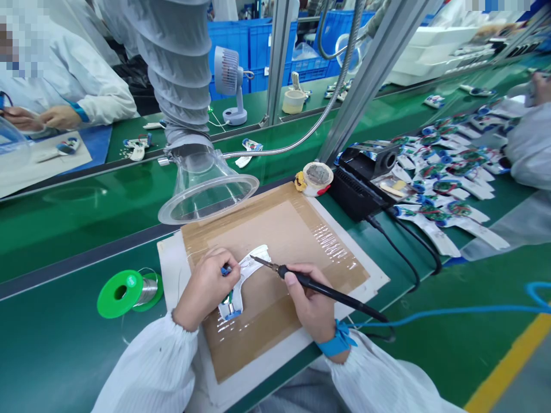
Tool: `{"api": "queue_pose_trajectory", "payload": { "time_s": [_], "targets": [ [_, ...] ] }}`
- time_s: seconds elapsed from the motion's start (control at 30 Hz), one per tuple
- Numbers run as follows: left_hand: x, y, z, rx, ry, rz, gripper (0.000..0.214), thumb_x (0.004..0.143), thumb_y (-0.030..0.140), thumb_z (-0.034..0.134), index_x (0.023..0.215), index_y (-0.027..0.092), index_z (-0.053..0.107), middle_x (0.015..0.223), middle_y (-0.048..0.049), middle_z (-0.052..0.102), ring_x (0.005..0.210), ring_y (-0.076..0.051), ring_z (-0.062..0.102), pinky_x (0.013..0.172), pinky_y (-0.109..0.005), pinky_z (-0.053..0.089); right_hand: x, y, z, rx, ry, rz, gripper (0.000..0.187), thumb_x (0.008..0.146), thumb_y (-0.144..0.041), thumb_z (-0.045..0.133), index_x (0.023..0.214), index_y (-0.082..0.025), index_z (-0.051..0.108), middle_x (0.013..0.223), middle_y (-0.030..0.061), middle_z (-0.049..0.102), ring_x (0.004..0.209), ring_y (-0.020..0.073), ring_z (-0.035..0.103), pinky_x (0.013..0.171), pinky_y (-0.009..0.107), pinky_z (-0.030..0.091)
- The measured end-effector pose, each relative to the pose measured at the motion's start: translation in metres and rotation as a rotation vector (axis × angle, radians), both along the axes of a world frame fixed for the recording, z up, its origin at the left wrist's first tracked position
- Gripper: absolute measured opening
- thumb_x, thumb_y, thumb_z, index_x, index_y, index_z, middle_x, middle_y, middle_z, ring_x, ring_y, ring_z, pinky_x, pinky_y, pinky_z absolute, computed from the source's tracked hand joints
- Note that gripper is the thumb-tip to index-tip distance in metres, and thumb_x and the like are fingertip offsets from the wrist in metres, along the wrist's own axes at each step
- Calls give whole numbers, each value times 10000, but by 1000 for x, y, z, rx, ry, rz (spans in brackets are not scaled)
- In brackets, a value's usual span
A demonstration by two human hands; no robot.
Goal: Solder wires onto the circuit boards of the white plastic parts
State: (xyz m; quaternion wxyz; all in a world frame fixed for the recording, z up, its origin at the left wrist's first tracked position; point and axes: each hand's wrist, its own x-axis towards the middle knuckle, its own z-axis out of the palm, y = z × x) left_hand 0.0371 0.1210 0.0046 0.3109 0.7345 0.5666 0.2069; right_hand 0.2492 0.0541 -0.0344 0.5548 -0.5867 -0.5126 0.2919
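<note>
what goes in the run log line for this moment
left hand: holds white strip | right hand: holds soldering iron, tip near strip

- Floor: green epoxy [434, 338], yellow lane stripe [510, 364] cutting across lower right, grey beyond it
- Benches: long green-topped workbenches [55, 252] in parallel rows, dark edge rails between them
- Frame: aluminium extrusion uprights [278, 57] rising between rows, one angled hard by the head-cam lens
- Extraction: grey pleated duct [176, 63] dropping from above
- Far bench: white desk fan [228, 80], base on the green top
- Behind: stacked blue plastic crates [232, 46]
- Far right: white bulky units [430, 51] (too blurred to identify)
- Light: bright, even, glare along bench tops
</note>
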Motion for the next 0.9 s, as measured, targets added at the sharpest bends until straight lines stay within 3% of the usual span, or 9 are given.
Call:
{"api": "queue_pose_trajectory", "payload": {
  "time_s": [0.33,0.47,0.53,0.63,0.73,0.9],
  "targets": [
    [2,-1,3,6,8,11,164,832,202,530,671,214,556,790,-14,636,807,-181,579,775,-329,438,1,1,7,72,-30,118,210,968,-320,628,1134,-282,751,1092,59,791,951,244,769,855,413,650],
    [1,-1,2,20,10,3,158,822,182,545,668,213,555,781,-7,641,802,-178,596,770,-323,445,3,1,14,46,-2,150,240,979,-313,617,1193,-279,720,925,32,813,754,216,786,772,387,665],
    [1,-1,2,14,13,-3,154,825,184,548,675,212,555,786,-5,643,803,-176,598,773,-323,445,3,6,18,64,-20,216,215,991,-263,597,1175,-282,707,849,5,808,766,201,788,778,355,658],
    [0,-1,2,3,17,-18,151,840,194,540,692,213,560,800,-6,647,816,-177,600,780,-328,444,2,21,18,140,-165,356,198,976,-208,603,1135,-287,691,1035,20,804,1000,209,767,957,387,602],
    [-1,-1,5,10,35,-25,150,855,225,539,712,215,581,809,-13,658,830,-187,611,786,-336,452,-3,39,10,202,-344,449,347,926,-209,665,1262,-281,621,1253,63,738,1185,241,695,1137,493,466],
    [-2,-1,9,7,68,11,124,854,334,604,798,229,637,811,-13,687,810,-207,646,779,-353,488,-9,53,-10,208,-438,480,497,904,-156,657,1371,-275,537,1356,86,681,1268,248,646,1185,547,383]
  ]
}}
